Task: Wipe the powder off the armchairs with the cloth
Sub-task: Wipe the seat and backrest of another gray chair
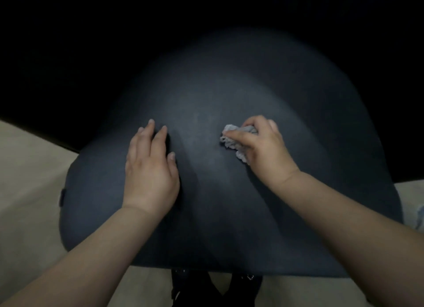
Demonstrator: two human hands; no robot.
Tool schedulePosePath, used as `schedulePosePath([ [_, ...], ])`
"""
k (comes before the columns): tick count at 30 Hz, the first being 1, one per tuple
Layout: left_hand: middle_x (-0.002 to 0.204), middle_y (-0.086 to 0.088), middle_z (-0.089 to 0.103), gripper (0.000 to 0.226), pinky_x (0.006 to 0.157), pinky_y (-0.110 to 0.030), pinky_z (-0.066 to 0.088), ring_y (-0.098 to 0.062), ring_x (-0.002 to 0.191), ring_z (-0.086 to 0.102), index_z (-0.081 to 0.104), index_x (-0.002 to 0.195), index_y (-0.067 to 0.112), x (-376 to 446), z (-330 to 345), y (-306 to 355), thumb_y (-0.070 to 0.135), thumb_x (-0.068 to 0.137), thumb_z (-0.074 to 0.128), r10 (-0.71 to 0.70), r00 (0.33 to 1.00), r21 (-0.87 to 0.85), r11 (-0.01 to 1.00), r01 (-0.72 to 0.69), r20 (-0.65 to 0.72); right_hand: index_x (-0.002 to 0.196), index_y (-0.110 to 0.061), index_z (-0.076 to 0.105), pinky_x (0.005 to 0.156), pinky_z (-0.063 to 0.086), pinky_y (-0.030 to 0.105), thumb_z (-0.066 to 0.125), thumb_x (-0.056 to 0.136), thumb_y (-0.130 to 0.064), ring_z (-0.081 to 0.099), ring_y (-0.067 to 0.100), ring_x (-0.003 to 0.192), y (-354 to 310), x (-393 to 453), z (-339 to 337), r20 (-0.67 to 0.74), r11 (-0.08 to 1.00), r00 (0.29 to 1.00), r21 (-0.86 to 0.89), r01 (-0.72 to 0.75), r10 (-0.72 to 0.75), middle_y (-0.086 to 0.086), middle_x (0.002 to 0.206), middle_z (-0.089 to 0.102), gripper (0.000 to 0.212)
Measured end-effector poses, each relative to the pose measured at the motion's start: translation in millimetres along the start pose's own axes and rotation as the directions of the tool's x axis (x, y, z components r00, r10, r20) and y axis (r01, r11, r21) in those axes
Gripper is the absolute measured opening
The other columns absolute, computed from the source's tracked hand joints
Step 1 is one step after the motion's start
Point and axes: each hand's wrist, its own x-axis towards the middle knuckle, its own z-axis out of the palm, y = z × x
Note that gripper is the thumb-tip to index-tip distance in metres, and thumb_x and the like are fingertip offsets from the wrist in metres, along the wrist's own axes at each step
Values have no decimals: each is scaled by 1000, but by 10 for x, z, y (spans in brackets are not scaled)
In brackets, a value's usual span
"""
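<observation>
Curled round one crumpled pale cloth (pixel 232 141), the right hand (pixel 263 150) pinches it between thumb and fingers and presses it against the dark upholstery, so that the wad pokes out to the left of the knuckles and below the thumb. One armchair (pixel 229 100) is in view, a rounded piece covered in dark blue-grey fabric that fills the middle of the picture; which part of it this is, seat or back, cannot be told from this angle. Faint lighter smears run across the fabric between the two hands and below the cloth, though the picture is too dim and soft to say whether they are powder. Well apart from the cloth, the left hand (pixel 150 169) lies flat on the fabric, palm down, its fingers straight and slightly spread, holding nothing. Both forearms are bare and reach in from the lower corners. On the chair's left edge sits one small dark tab (pixel 62 197). Pale beige floor (pixel 27 192) shows to the left, right and below the chair, and two dark shoes (pixel 192 286) stand at the bottom edge. Everything beyond the chair is black.
</observation>
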Motion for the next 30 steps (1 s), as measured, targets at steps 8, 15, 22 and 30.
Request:
schedulePosePath([
  [8,158,-6,19,51,118,-43,14,-25,146,10,35,146,14,278,325,653,22,97,44,132,982,-7,991,-132,135,118,-26,68,89,44,37,56,82,-3,46,29,96,726,-248,-399,-347,918,857,33,-396,382,9,108,52,44],
  [15,159,-7,19,51,119,-47,14,-26,147,10,37,146,13,625,570,1112,25,97,44,258,946,8,964,-264,195,128,-12,61,97,37,24,58,89,1,47,25,107,1160,-455,-740,-593,726,481,282,-627,646,14,121,46,41],
  [22,159,-7,18,50,119,-48,13,-27,147,9,37,146,14,901,691,1324,28,98,43,307,928,31,947,-321,211,124,-11,58,82,30,3,47,95,-4,49,22,117,1542,-425,-770,-438,426,162,616,-663,884,3,121,54,32],
  [30,159,-5,17,51,118,-47,12,-24,147,7,35,147,19,1005,715,1165,29,98,43,304,921,18,948,-318,242,135,-10,54,96,34,15,48,98,-8,51,17,113,1635,-21,-735,-463,476,235,518,-710,855,11,130,48,37],
])
